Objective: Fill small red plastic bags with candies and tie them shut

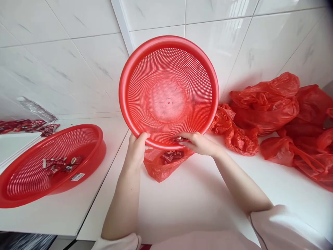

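I hold a round red perforated plastic basket (168, 69) tipped up on its edge, its empty inside facing me. My left hand (137, 147) grips the lower rim with the thumb hooked over it. My right hand (199, 143) sits at the lower rim too, fingers curled inward around the edge and touching small red wrapped candies (179, 139) there. Under the basket lies a red plastic bag (161, 163) with more wrapped candies showing inside.
A second red basket (33, 180) holding several wrapped candies sits on the left table. Crumpled red plastic bags (275, 107) pile up at the right against the tiled wall. More candies (28, 126) and a clear wrapper lie at the far left. A gap separates the two white tables.
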A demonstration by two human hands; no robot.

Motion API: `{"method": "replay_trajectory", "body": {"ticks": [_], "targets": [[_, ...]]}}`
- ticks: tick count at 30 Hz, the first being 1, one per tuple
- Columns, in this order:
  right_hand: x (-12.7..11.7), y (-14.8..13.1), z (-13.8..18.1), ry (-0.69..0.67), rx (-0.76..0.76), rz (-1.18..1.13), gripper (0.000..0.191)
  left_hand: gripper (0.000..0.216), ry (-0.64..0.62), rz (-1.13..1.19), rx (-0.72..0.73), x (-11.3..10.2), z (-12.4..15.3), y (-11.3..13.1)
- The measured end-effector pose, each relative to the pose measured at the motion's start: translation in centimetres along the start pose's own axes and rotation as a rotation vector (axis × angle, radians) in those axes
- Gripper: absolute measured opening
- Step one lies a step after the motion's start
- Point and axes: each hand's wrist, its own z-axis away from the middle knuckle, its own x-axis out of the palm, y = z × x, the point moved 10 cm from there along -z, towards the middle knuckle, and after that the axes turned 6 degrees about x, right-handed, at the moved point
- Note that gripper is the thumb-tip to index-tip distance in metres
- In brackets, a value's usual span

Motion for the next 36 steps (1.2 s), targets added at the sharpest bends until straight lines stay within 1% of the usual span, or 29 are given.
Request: {"method": "replay_trajectory", "body": {"ticks": [3, 6, 8, 11, 13, 15, 17, 19, 20, 22, 24, 27, 29, 33, 36], "targets": [[-1.1, 0.4, 0.2, 0.082, 0.086, -0.03, 0.032, 0.017, 0.026, 0.005, 0.01, -0.9, -0.4, 0.3], [-1.3, 1.1, 0.4, 0.084, 0.168, -0.015, 0.032, 0.016, 0.094, -0.038, 0.055, -2.2, -1.0, 0.6], [-0.8, 1.6, 0.3, 0.056, 0.195, 0.082, 0.03, 0.017, 0.144, -0.069, 0.086, -3.2, -1.4, 0.8], [0.3, 2.1, -0.2, 0.001, 0.17, 0.214, 0.021, 0.021, 0.183, -0.079, 0.085, -4.3, -1.9, 0.6], [1.1, 2.2, -0.4, -0.025, 0.134, 0.241, 0.018, 0.021, 0.199, -0.079, 0.073, -4.8, -2.1, 0.4], [1.6, 2.5, -0.6, -0.047, 0.131, 0.265, 0.017, 0.019, 0.219, -0.077, 0.068, -5.3, -2.1, 0.4], [1.8, 2.9, -0.6, -0.058, 0.15, 0.277, 0.015, 0.019, 0.227, -0.072, 0.068, -5.5, -2.1, 0.5], [1.7, 3.0, -0.6, -0.055, 0.158, 0.283, 0.007, 0.019, 0.228, -0.06, 0.071, -5.5, -2.1, 0.6], [1.6, 3.0, -0.6, -0.051, 0.157, 0.287, 0.007, 0.02, 0.225, -0.053, 0.072, -5.5, -2.1, 0.6], [1.5, 2.9, -0.6, -0.052, 0.139, 0.286, 0.015, 0.02, 0.218, -0.046, 0.07, -5.4, -2.0, 0.6], [1.5, 2.5, -0.6, -0.065, 0.097, 0.235, 0.018, 0.019, 0.21, -0.047, 0.068, -5.2, -2.0, 0.6], [1.9, 1.2, -0.4, -0.116, -0.044, 0.112, 0.016, 0.017, 0.189, -0.047, 0.073, -4.9, -2.0, 0.6], [2.2, 0.6, -0.3, -0.134, -0.103, 0.081, 0.019, 0.016, 0.186, -0.038, 0.076, -4.9, -2.1, 0.6], [2.7, 1.4, -0.4, -0.143, -0.058, 0.163, 0.031, 0.018, 0.194, -0.026, 0.076, -4.9, -2.1, 0.4], [2.4, 2.0, -0.5, -0.089, 0.003, 0.252, 0.05, 0.02, 0.172, 0.02, 0.089, -4.6, -2.2, 0.5]]}}
